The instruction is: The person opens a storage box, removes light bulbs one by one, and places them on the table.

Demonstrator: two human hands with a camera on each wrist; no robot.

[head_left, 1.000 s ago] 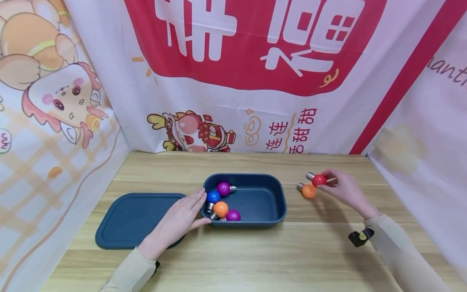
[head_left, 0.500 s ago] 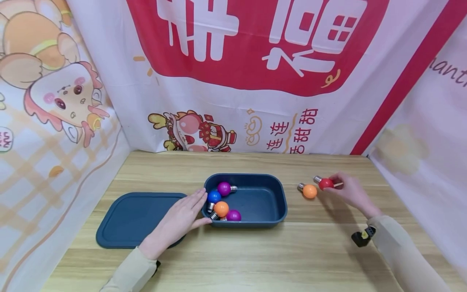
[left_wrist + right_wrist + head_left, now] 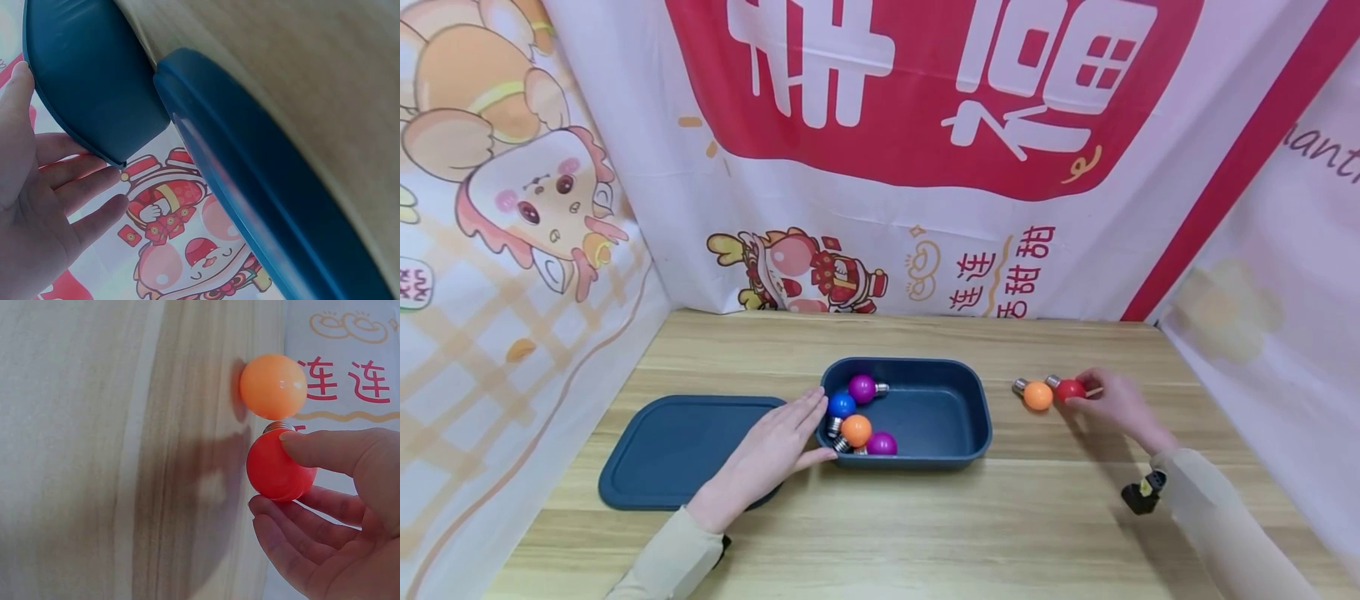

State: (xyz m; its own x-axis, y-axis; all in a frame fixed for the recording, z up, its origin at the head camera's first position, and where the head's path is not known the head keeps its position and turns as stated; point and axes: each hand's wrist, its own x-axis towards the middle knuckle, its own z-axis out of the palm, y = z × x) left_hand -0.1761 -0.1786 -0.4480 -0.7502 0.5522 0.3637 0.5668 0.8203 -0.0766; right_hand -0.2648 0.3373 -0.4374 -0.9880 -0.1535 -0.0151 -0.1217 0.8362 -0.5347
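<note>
My right hand (image 3: pixel 1116 404) pinches a red light bulb (image 3: pixel 278 465) by its round glass, thumb on one side and fingers on the other. Its metal screw base points away to the upper left in the head view. Just left of it an orange light bulb (image 3: pixel 1038 396) lies on the table. My left hand (image 3: pixel 778 442) rests with straight fingers along the left end of a dark blue box (image 3: pixel 951 460); the left wrist view shows thumb and fingertips at the rim. Inside that end lie purple bulbs (image 3: pixel 861 388), a blue bulb (image 3: pixel 842 405) and another orange bulb (image 3: pixel 856 431).
A flat dark blue lid (image 3: pixel 677 450) lies on the wooden table (image 3: pixel 925 533) left of the box, partly under my left forearm and hand in the head view. Printed cloth (image 3: pixel 895 250) hangs behind the table and along both sides.
My right hand has carried the red bulb a little right, then down toward the table, so it sits beside the orange bulb. The left hand stays at the box.
</note>
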